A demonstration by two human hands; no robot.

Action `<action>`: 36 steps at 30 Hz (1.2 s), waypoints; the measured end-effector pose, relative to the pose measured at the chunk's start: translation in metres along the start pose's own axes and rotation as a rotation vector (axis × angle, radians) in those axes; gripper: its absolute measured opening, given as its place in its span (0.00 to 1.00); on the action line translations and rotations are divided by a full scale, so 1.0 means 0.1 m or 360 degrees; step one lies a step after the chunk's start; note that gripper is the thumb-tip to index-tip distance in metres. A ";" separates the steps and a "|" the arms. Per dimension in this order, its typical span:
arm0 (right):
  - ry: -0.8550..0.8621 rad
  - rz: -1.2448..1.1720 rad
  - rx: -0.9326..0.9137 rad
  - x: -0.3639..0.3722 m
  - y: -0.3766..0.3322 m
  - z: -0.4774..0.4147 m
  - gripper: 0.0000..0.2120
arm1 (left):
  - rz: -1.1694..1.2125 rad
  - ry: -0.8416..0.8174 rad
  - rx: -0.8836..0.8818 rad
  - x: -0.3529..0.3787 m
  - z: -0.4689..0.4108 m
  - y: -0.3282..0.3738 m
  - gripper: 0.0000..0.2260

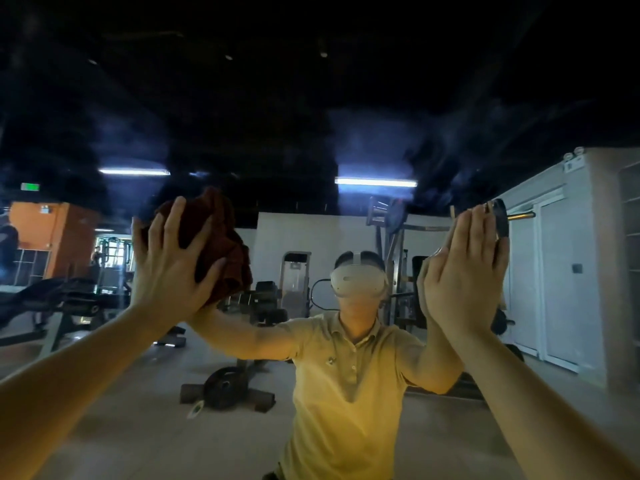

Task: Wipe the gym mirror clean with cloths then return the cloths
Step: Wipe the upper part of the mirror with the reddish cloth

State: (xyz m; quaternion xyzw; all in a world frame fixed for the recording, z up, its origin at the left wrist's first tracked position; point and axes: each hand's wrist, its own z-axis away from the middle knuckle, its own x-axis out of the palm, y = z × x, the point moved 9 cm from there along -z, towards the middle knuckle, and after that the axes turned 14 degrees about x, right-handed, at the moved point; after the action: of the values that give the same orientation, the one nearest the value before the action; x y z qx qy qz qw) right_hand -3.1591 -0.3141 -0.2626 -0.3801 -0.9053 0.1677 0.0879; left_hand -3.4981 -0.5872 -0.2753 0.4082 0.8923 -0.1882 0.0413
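A person stands facing a large gym wall mirror [311, 133], both bare arms raised towards the glass. The left hand [169, 265] presses a crumpled dark red cloth [225, 237] against the mirror at about head height, left of centre. Its grip is not closed round the fabric: the fingers are straight and spread wide over the cloth, and the thumb lies along its lower edge. The cloth bunches out past the fingertips above and to the right. The right hand [464, 271] is held up flat at the mirror on the right, at a similar height, fingers straight and close together, its grip slack and holding nothing that can be seen; whether the palm touches the glass cannot be told. The mirror shows the person's reflection in a pale yellow polo shirt [346, 375] and a white headset [358, 280] between the two hands. Reflected behind are dim gym machines, a black weight plate [225, 386] on the floor, two bright strip lights [375, 182] on a dark ceiling, and a white wall [554, 271] at right. Hazy streaks [450, 150] cloud the upper glass.
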 end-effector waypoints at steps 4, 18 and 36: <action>-0.0036 -0.0016 0.0033 0.01 -0.03 0.05 0.31 | 0.0072 0.0070 -0.0046 0.01 -0.11 0.16 0.34; -0.0192 -0.0073 -0.0178 -0.01 0.11 0.17 0.29 | 0.0503 0.0249 0.0789 -0.19 -0.84 2.80 0.25; -0.0364 -0.0231 -0.0162 -0.12 0.02 0.73 0.29 | 0.0518 0.0177 0.0023 0.21 0.13 1.61 0.33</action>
State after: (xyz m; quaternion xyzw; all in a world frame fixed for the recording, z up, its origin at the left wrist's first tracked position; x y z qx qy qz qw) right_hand -3.1709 -0.3386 -0.3312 -0.2960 -0.9419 0.1570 -0.0232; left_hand -3.3935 -0.4814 -0.3407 0.5574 0.8139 -0.1627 0.0190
